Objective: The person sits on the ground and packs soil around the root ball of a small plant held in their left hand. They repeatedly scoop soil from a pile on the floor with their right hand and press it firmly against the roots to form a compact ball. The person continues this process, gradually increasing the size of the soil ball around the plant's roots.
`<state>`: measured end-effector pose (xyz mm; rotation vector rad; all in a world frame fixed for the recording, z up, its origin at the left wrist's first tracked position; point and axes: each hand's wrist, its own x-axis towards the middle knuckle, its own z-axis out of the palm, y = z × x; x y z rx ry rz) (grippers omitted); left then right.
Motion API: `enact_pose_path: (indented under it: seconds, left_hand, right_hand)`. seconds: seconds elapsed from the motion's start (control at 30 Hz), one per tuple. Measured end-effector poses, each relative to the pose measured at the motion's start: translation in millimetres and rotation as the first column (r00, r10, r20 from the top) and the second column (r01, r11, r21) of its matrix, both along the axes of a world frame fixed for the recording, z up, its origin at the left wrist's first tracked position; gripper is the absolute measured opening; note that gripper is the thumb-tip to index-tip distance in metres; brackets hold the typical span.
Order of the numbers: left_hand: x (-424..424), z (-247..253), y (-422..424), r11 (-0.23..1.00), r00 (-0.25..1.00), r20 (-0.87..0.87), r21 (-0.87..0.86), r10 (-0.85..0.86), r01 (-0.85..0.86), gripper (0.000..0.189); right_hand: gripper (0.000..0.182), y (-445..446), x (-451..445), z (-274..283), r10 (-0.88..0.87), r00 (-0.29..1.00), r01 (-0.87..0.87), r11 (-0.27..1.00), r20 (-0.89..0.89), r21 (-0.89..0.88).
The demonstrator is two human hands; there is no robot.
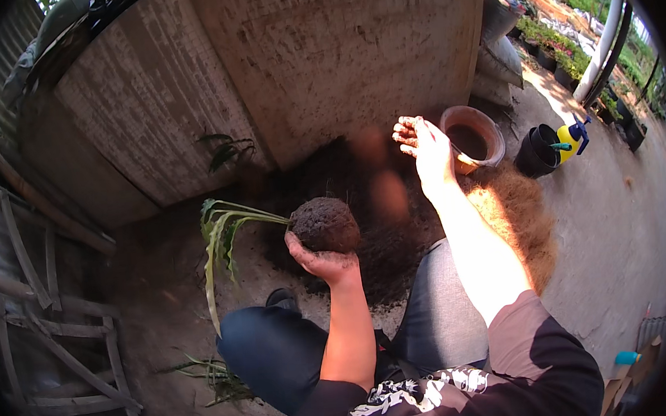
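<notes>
My left hand cradles a round, dark soil root ball from below. Its plant lies sideways, and the long green leaves droop to the left, one of them yellowed. My right hand is raised with soil-covered fingers extended and nothing visible in it. Just right of that hand stands a terracotta-coloured pot; dark material shows inside. Below both hands spreads a heap of dark soil.
Brown fibre lies right of my right forearm. Beyond it stand black plastic pots and a yellow spray bottle. A wooden frame is at left, loose leaves by my knee. A panel wall rises behind the soil.
</notes>
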<state>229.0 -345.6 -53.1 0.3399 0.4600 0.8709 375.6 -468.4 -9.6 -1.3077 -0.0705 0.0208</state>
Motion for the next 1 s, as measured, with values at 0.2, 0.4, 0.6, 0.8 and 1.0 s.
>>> enact_pose_path:
  seconds: [0.2,0.4,0.6,0.8,1.0]
  left_hand:
    - [25.3,32.5,9.3,0.98,0.989,0.044,-0.138,-0.141,0.146,0.048]
    - [50.1,39.8,25.6,0.93,0.926,0.092,0.003,-0.365,0.367,0.041]
    - [52.6,69.2,26.5,0.842,0.843,0.002,0.05,-0.538,0.537,0.04]
    - [38.7,90.9,36.5,0.791,0.791,-0.154,0.079,-0.592,0.607,0.035]
    - [16.3,88.9,60.0,0.788,0.782,-0.167,0.046,-0.6,0.614,0.041]
  right_hand:
    - [0.026,9.0,-19.4,6.5,0.09,0.996,-0.087,0.994,0.029,-0.067]
    - [0.027,28.9,-65.5,41.1,0.205,0.751,0.061,0.925,0.627,-0.375]
    - [0.042,35.4,-73.8,46.2,0.39,0.55,0.153,0.822,0.739,-0.548]
    - [0.048,43.6,-70.2,51.6,0.561,0.488,0.06,0.743,0.669,-0.667]
    - [0.052,59.6,-85.6,48.1,0.6,0.478,0.081,0.697,0.642,-0.712]
